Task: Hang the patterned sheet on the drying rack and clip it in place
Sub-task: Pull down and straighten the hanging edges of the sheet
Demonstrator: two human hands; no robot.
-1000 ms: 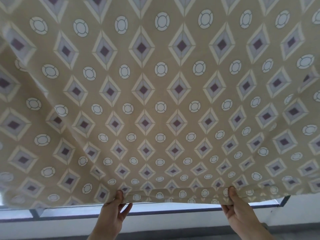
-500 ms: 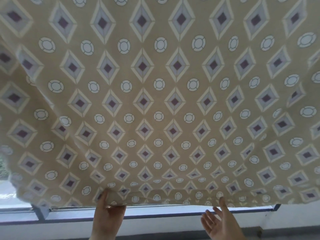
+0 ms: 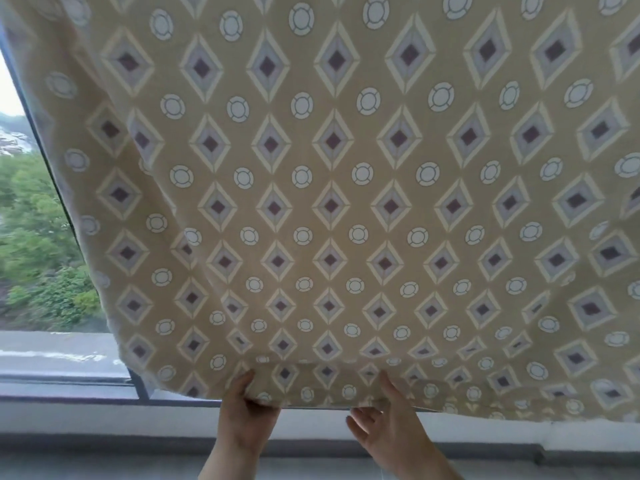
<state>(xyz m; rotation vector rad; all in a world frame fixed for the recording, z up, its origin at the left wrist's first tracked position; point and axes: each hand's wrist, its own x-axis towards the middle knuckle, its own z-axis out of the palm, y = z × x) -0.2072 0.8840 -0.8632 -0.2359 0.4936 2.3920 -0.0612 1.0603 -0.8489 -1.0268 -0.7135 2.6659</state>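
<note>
**Sheet up in front of the window, bottom edge in my hands**

So the patterned sheet (image 3: 346,202) is hanging right in front of me and basically fills my whole view. It's tan with rows of diamonds and little white circles. It spreads from the top of what I can see down to about window-sill level, and it runs off the right side. There are a few soft folds down the left part.

My left hand (image 3: 247,410) has actual hold of it. My thumb (image 3: 242,381) is on the front of the bottom hem (image 3: 325,393) and the rest of my fingers are tucked behind the cloth, so the edge is pinched and bunched a little there.

My right hand (image 3: 391,427) is just beside it, a bit further along the same hem. That thumb (image 3: 388,384) points up and lies against the front of the fabric. The fingers (image 3: 360,427) I can see are spread out loose under the edge, not closed round anything. So that one is touching more than grabbing. The hem sags slightly between the two hands.

Off to the left, past the sheet's side edge, there's the dark window frame (image 3: 69,382). Green trees (image 3: 34,254) show outside, with a grey ledge (image 3: 52,351) below them. Under the window runs a white wall (image 3: 104,417), and both my forearms come up in front of it.
</note>
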